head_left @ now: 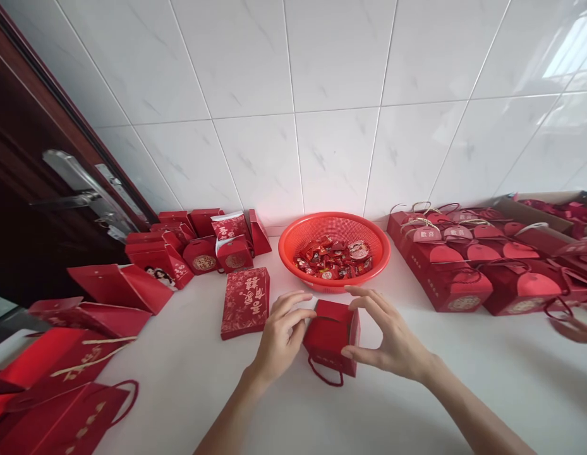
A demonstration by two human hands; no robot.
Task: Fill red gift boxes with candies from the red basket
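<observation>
A small red paper gift box (328,338) with a dark red cord handle sits on the white table in front of me, its top flaps folded inward. My left hand (284,332) holds its left side, fingertips at the top edge and flap. On the right side, my right hand (388,335) has its thumb against the front edge and its fingers at the back corner. Just behind the box stands a red plastic basket (284,253) containing many red-wrapped sweets (328,259). A flat red patterned box (246,302) lies left of my left hand.
Several red gift boxes (454,278) with handles stand in rows at right, before a cardboard carton (508,208). Another person's hand (575,327) shows at the right edge. More red boxes (122,284) line the left, near a dark door (32,120). A tiled wall (340,145) rises behind.
</observation>
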